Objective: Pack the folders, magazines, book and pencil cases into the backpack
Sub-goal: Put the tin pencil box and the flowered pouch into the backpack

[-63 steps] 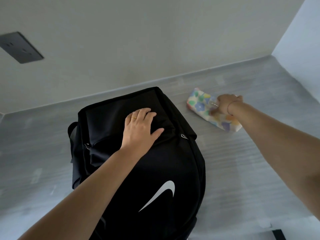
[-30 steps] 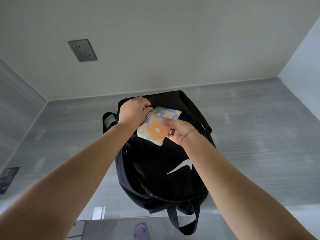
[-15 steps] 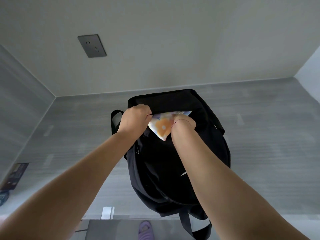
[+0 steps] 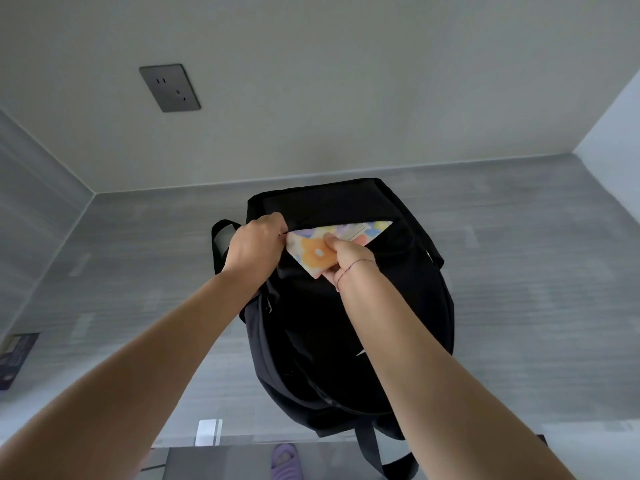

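Observation:
A black backpack [image 4: 381,327] lies on the grey table, its top toward the wall. A floral pencil case [image 4: 313,252] with an orange flower sticks halfway out of the backpack's front pocket, its far edge under the pocket flap. My left hand [image 4: 256,244] grips the pocket's left edge and holds it apart. My right hand [image 4: 346,259] pinches the near end of the pencil case. The rest of the backpack's contents are hidden.
The grey table [image 4: 519,271] runs to a wall with a dark power socket [image 4: 169,87]. A dark booklet [image 4: 17,358] lies at the far left edge. Below the table's front edge a purple slipper [image 4: 285,462] shows on the floor.
My right hand picked the pencil case up from the table at the right and brought it to the backpack. It has slid further into the front pocket, which my left hand now holds apart.

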